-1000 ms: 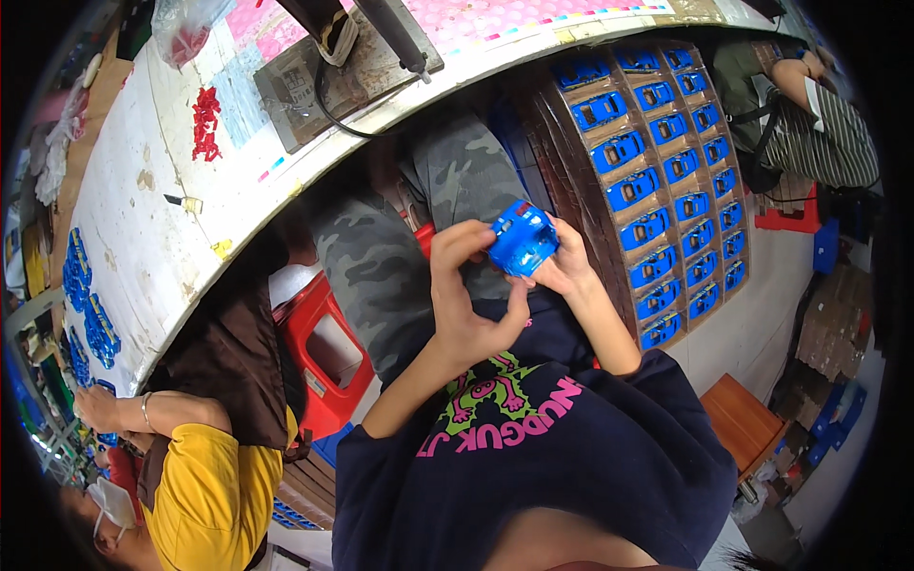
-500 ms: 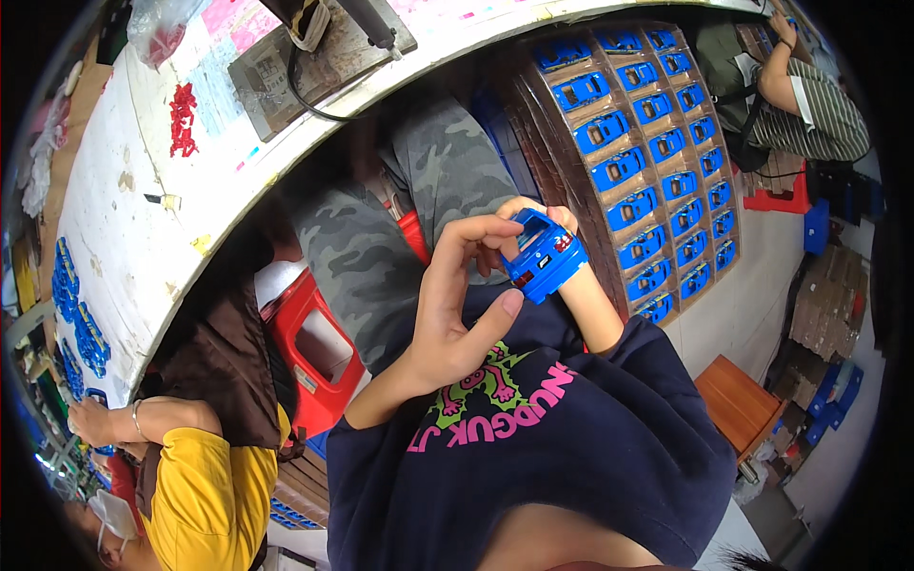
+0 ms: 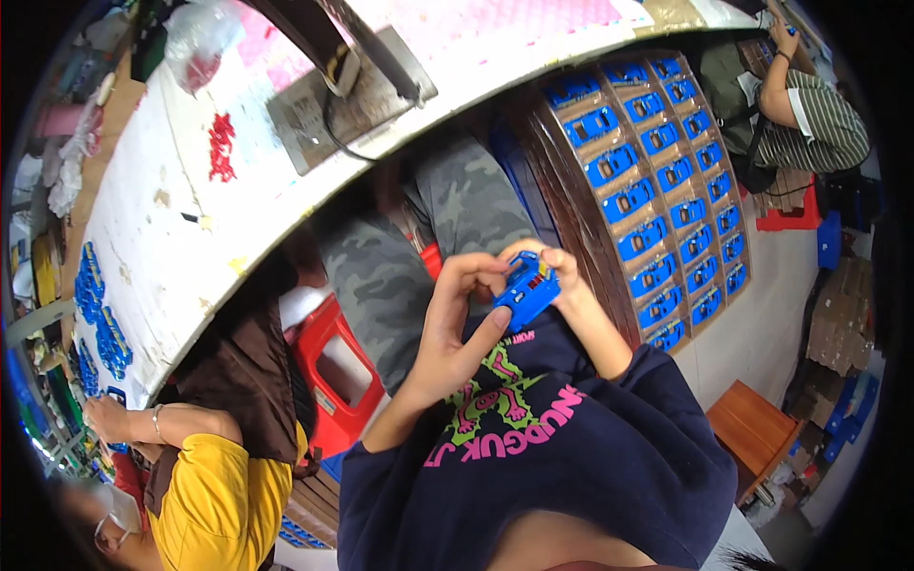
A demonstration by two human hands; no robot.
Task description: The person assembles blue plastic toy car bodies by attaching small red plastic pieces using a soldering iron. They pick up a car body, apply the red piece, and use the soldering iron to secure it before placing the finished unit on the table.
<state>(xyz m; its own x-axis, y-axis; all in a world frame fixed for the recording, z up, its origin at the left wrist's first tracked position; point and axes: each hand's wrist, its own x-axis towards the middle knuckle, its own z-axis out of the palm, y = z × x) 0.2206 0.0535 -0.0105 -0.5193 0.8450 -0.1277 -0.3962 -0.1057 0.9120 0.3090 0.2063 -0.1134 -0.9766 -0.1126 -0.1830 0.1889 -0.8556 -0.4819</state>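
A small blue toy car body (image 3: 529, 301) with red and yellow bits is held above my lap, in front of my dark shirt. The fingers and thumb of my left hand (image 3: 449, 328) pinch it from the left. On its far right side, my right hand (image 3: 567, 273) grips it too, with the fingertips partly hidden behind the car.
A white table (image 3: 157, 266) curves ahead, with red pieces (image 3: 221, 147), a metal plate (image 3: 303, 119) under a bench tool, and blue car parts (image 3: 90, 285). Stacked trays (image 3: 583, 238) of blue cars stand right. A co-worker's yellow sleeve (image 3: 227, 476) and red stool (image 3: 309, 347) are left.
The car has turned and tilted in my hands. My right hand has come round from behind it to its right side. The whole view has shifted, so the surroundings sit further right and lower.
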